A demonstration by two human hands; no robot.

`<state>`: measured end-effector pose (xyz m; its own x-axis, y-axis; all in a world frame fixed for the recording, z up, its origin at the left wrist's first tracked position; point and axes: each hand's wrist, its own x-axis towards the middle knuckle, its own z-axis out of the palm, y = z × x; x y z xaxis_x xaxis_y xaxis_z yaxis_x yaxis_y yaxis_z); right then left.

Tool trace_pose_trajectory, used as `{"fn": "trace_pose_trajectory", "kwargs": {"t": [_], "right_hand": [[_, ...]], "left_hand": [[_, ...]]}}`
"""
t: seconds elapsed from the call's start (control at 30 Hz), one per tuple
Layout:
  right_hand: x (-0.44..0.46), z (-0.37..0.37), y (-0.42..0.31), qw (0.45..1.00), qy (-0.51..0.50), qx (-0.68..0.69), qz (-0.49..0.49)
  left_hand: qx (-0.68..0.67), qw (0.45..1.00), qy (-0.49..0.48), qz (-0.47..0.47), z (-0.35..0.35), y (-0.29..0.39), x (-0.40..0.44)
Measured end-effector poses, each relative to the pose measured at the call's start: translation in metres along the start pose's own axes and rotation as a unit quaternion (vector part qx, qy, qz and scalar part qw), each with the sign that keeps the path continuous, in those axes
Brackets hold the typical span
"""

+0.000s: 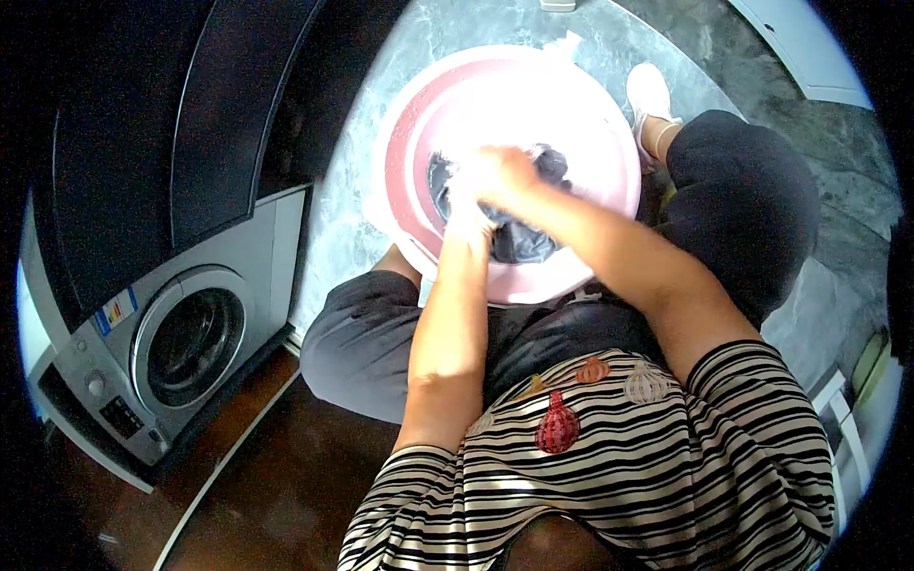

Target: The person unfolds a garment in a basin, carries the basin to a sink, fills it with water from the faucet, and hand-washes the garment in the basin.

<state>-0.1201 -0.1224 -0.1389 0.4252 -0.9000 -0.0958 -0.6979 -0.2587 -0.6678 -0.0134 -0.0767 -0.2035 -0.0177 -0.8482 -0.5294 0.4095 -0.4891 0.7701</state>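
Note:
A dark wet-looking cloth [522, 240] lies bunched in a pink and white basin [407, 157] on the floor between my legs. Both hands are at the cloth. My left hand [468, 195] is over its left part, its fingers washed out by glare. Crossing in from the right, my right hand [509, 177] is blurred by motion and lies close beside or against the left one. Whether the fingers grip the cloth cannot be made out. Bright light hides much of the basin's far inside.
At the left stands a silver front-loading washing machine [190, 333] with its round door closed. My foot in a white shoe [649, 100] is right of the basin. A whitish scrap [564, 43] shows at the basin's far rim. Grey marbled floor [357, 190] surrounds the basin.

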Motion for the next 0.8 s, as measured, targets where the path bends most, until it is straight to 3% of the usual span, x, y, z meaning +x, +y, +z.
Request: {"fn": "trace_pose_trajectory", "kwargs": {"t": [0.03, 0.07, 0.13, 0.2, 0.23, 0.33, 0.37, 0.43, 0.53, 0.57, 0.63, 0.67, 0.77, 0.8], "right_hand": [[0.020, 0.003, 0.022, 0.992, -0.051, -0.062, 0.097], [0.021, -0.005, 0.040, 0.996, 0.038, 0.017, 0.074], [0.025, -0.009, 0.046, 0.997, 0.048, 0.037, 0.053], [0.031, -0.012, 0.048, 0.979, 0.005, 0.161, 0.125], [0.033, -0.009, 0.053, 0.933, 0.036, 0.346, 0.092], [0.025, -0.035, 0.084, 0.890, -0.166, 0.411, 0.105], [0.026, -0.045, 0.085, 0.891, -0.164, 0.411, 0.102], [0.018, -0.069, 0.079, 0.826, -0.453, 0.275, 0.192], [0.004, -0.061, 0.068, 0.821, -0.495, 0.229, 0.170], [-0.001, -0.050, 0.071, 0.822, -0.494, 0.229, 0.167], [-0.010, -0.038, 0.069, 0.924, -0.350, 0.139, -0.070], [-0.022, -0.035, 0.071, 0.949, -0.281, 0.091, -0.114], [-0.023, -0.035, 0.065, 0.969, -0.223, 0.011, -0.103], [-0.013, -0.027, 0.076, 0.987, -0.134, 0.039, -0.077]], "left_hand": [[-0.134, 0.983, 0.036, -0.119, 0.038, 0.026, -0.016], [-0.263, 0.933, 0.069, -0.234, 0.075, 0.056, -0.032], [-0.305, 0.922, 0.014, -0.237, 0.065, 0.055, -0.025], [-0.255, 0.956, 0.048, -0.140, 0.053, 0.061, -0.022], [-0.257, 0.956, 0.051, -0.135, 0.045, 0.066, -0.020], [-0.039, 0.964, 0.256, 0.063, 0.020, 0.086, -0.023], [-0.078, 0.955, 0.269, 0.096, 0.019, 0.090, -0.025], [-0.125, 0.941, 0.268, 0.164, 0.044, 0.112, -0.042], [-0.123, 0.930, 0.303, 0.166, 0.030, 0.105, -0.041], [-0.122, 0.930, 0.303, 0.169, 0.028, 0.103, -0.042], [-0.117, 0.933, 0.281, 0.194, 0.017, 0.096, -0.041], [-0.116, 0.932, 0.283, 0.194, 0.012, 0.092, -0.042], [-0.123, 0.936, 0.268, 0.194, 0.014, 0.097, -0.046], [-0.104, 0.933, 0.275, 0.210, 0.019, 0.104, -0.050]]}}
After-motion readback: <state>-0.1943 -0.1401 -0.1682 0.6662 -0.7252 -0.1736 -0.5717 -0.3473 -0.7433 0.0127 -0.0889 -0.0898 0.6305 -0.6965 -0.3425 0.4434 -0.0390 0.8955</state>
